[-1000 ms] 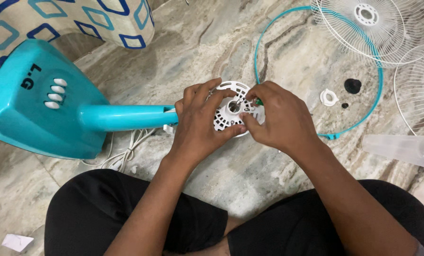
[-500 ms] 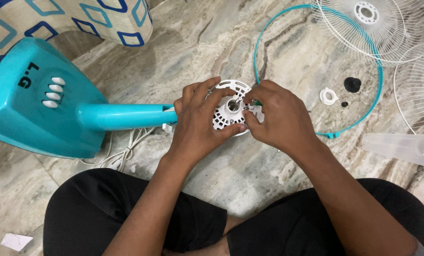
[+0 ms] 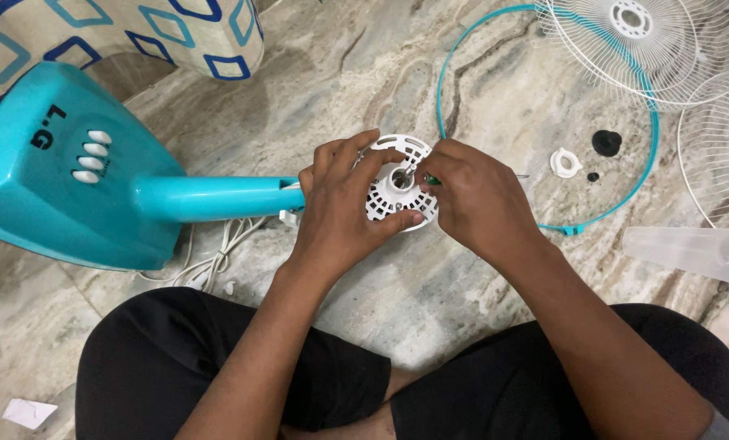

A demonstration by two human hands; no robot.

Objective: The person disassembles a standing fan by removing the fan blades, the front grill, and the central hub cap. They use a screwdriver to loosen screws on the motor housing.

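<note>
Both forearms were bare from the elbows down, with no sleeves in view. The left hand (image 3: 344, 208) and the right hand (image 3: 474, 200) wore no gloves, rings or watch, and both wrists were plain. The fingernails were short and unpainted. Black trousers (image 3: 218, 367) of smooth, plain cloth without pattern or print covered the legs, filling the lower left and lower right of the frame.
</note>
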